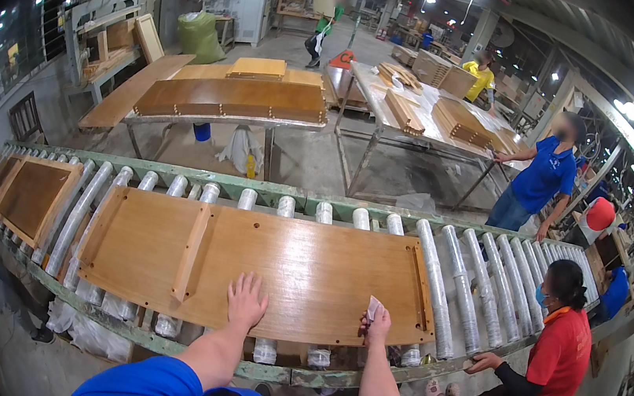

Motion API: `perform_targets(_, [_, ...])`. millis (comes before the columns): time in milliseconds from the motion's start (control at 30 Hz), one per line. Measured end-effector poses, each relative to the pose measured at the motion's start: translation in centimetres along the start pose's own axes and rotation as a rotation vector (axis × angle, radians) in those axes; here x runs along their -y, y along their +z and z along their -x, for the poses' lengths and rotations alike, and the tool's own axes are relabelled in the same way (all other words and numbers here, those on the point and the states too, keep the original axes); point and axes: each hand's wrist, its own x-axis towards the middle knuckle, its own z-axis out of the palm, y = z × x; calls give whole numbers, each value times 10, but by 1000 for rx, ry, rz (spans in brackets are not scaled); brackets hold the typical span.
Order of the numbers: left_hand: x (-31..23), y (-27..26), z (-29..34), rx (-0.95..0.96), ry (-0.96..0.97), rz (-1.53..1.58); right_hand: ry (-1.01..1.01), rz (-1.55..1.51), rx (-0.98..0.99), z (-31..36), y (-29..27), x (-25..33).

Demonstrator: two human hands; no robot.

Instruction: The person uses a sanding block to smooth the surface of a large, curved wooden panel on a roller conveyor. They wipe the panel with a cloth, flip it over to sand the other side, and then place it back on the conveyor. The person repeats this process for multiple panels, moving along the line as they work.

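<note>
The left hand [247, 300] lies flat on the large wooden panel [307, 276]; its grip is wide, with the fingers spread. The right hand [375, 328] has a narrow grip and holds a small pale folded piece [374, 308] between thumb and fingers, near the right end of the same panel. I cannot tell if this piece is cloth or paper. The panel rests on the roller conveyor [434, 291], and 2 wooden strips [193, 250] stand across it. Another framed panel [32, 195] lies to the left. A co-worker in red [563, 355] is at the near right side.
</note>
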Motion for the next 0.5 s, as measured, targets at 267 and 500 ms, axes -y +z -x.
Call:
perform_targets(267, [5, 2, 1, 32, -17, 4, 6, 25, -2, -2, 1, -3])
perform_targets(500, [8, 3, 2, 34, -22, -14, 18, 28, 48, 2, -1, -3])
